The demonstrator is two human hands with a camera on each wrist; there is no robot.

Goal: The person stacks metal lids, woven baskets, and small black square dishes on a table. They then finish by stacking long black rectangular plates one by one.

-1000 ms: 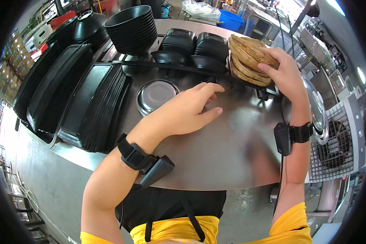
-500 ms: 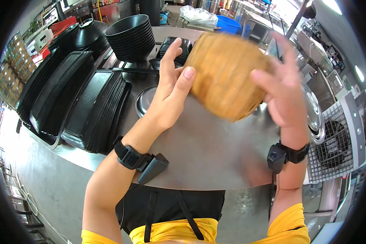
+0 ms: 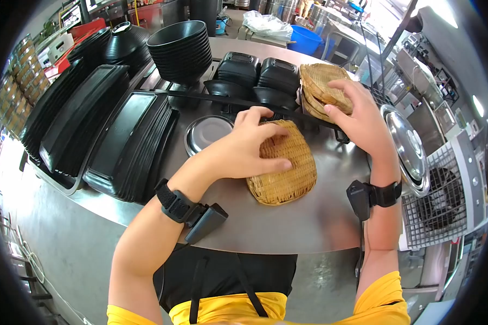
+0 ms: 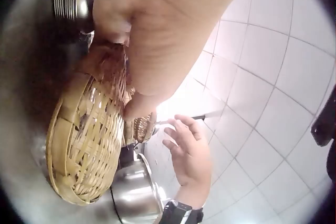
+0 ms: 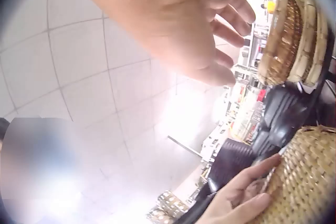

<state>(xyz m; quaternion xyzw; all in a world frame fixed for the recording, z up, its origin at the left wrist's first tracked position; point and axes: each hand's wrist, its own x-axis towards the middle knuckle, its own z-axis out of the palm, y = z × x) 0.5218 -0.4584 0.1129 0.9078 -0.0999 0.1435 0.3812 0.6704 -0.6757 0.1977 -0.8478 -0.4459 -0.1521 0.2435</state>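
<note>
The basket stack (image 3: 321, 86) lies at ten o'clock from the nearer, spread right hand (image 3: 365, 118); the left hand (image 3: 242, 146) pinches another basket (image 3: 288, 183).

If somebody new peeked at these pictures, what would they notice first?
Probably the golden woven basket, bright against the shiny steel table, with the left hand gripping it. Next might come the pile of similar baskets at the table's far right, with the right hand near it. The tall stack of black bowls at the back and the long black trays along the left stand out too.
</note>
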